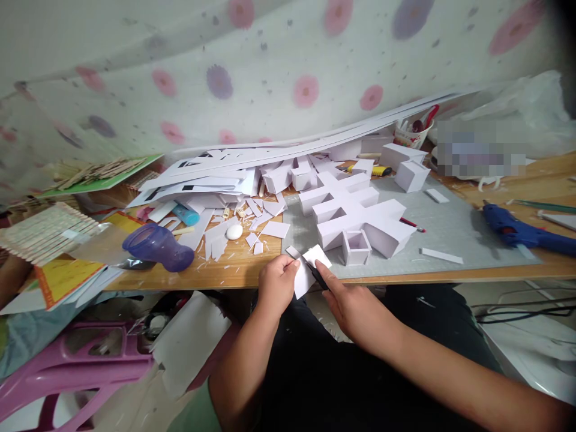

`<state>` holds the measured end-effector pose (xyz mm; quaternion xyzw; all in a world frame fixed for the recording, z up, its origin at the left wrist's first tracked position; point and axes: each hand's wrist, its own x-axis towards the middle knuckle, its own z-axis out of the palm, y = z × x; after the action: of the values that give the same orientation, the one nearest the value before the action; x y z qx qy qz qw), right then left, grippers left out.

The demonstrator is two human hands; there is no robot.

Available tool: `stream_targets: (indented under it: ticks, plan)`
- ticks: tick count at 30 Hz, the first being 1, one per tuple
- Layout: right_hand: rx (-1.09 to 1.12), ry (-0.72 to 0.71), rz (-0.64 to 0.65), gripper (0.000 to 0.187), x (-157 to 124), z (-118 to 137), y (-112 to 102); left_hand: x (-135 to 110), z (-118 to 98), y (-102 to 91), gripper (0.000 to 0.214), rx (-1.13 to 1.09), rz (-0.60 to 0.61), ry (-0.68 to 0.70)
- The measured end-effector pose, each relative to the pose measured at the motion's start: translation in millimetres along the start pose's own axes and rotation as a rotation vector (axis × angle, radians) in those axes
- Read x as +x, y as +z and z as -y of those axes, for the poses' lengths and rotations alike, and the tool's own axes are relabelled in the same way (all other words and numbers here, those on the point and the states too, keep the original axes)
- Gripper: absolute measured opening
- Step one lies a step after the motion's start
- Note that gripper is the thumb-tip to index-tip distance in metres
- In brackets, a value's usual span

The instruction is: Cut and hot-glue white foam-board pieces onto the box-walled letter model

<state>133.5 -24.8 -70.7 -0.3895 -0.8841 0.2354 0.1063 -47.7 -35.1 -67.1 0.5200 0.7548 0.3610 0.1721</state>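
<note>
My left hand [277, 282] pinches a small white board piece [303, 284] just off the table's front edge. A black-handled craft knife [317, 275] is in my right hand [350, 305], its index finger stretched along the tool. The knife lies slantwise across the board piece, its front end close to my left thumb; whether the blade is cutting in, I cannot tell. Just beyond my hands, a small open white box [357, 247] stands against a larger white board model [344, 204] with several notches, on a grey cutting mat [387, 264].
White scraps [220, 240] and a white oval object [234, 231] lie left of the mat. A purple translucent container [157, 247] stands further left. At right are a blue glue gun [517, 228] and a white strip [441, 255]. A yellow cutter [378, 171] lies behind the model.
</note>
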Motion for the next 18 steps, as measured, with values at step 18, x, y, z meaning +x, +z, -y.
stream_targets:
  ticks: [18]
  plan:
    - [-0.104,-0.056,-0.022,0.057,-23.5,-1.5,1.7,7.3,11.2,6.7,0.026,-0.199,-0.031,-0.103]
